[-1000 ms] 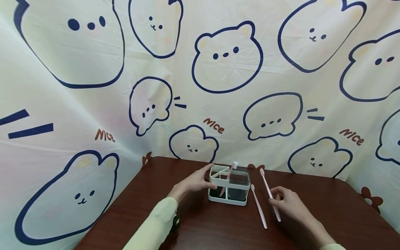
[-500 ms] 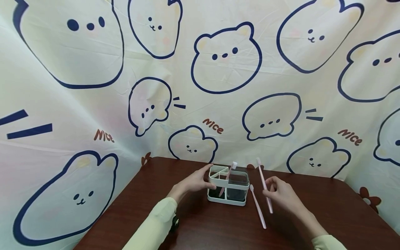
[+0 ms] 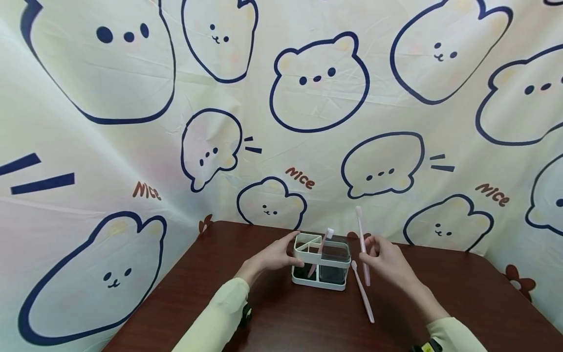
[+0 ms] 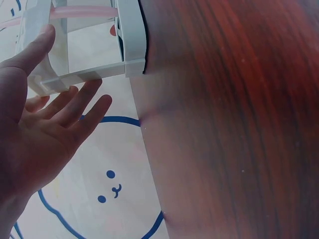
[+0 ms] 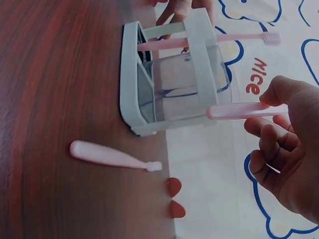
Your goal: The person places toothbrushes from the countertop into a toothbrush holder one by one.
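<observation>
My left hand (image 3: 274,254) grips the left end of a white toothbrush holder (image 3: 318,283), thumb in front and fingers behind, as the left wrist view shows. One pink toothbrush (image 3: 329,233) stands tilted in the holder's divided side; a clear cup (image 3: 336,252) occupies the other side. Right of the holder, my right hand (image 3: 387,259) pinches a second pink toothbrush (image 3: 361,230) between thumb and fingers, raised off the table, bristle end up. A third pink toothbrush (image 3: 364,296) lies on the table between the holder and my right hand.
The dark brown wooden table (image 3: 281,322) ends at a pale cloth (image 3: 316,146) printed with bear outlines, which hangs close behind it and along both sides. The holder stands near the table's back edge.
My right hand has lifted the toothbrush higher and carried it left toward the holder, and the brush has turned more upright. The left hand and the holder stay in place.
</observation>
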`<state>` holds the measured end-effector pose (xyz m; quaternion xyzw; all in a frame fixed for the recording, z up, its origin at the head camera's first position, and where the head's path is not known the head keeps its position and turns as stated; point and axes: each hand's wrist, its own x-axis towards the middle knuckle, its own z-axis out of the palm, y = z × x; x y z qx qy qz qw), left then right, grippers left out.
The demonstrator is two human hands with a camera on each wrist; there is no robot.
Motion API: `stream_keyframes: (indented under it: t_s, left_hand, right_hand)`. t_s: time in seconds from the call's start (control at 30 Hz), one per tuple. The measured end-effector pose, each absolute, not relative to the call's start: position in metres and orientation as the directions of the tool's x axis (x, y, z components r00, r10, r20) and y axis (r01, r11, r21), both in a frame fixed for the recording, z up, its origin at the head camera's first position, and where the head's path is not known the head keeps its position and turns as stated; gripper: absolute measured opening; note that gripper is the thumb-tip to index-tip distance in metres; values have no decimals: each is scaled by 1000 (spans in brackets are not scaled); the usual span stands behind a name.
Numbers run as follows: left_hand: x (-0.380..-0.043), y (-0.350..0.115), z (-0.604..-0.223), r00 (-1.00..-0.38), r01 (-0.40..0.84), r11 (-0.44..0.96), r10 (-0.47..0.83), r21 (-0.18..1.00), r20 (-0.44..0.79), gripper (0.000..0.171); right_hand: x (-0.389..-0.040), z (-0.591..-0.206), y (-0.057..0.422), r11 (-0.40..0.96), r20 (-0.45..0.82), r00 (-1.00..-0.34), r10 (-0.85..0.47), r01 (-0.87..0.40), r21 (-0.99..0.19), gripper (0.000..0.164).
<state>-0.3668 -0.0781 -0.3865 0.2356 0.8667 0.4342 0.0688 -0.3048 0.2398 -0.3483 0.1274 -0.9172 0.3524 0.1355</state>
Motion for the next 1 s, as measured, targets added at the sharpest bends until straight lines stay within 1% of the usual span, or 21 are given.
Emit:
stream_keyframes:
  t_s: [0.2, 0.53, 0.67, 1.0]
  left_hand:
    - [-368, -78, -387, -882, 348, 515, 463, 783, 88, 93]
    - [-367, -78, -387, -880, 351, 510, 466, 785, 91, 93]
    - [-366, -80, -386, -880, 351, 504, 467, 789, 93, 93]
    - [-367, -78, -388, -880, 355, 515, 466, 781, 92, 94]
  right_hand:
    - [-307, -339, 228, 696, 384, -910, -159, -379, -610, 24]
    - [-308, -324, 212, 671, 378, -911, -166, -385, -633, 25]
    - [-309, -319, 206, 666, 395, -904, -165, -397, -631, 25]
    - [-313, -316, 190, 636, 421, -888, -183, -434, -639, 26]
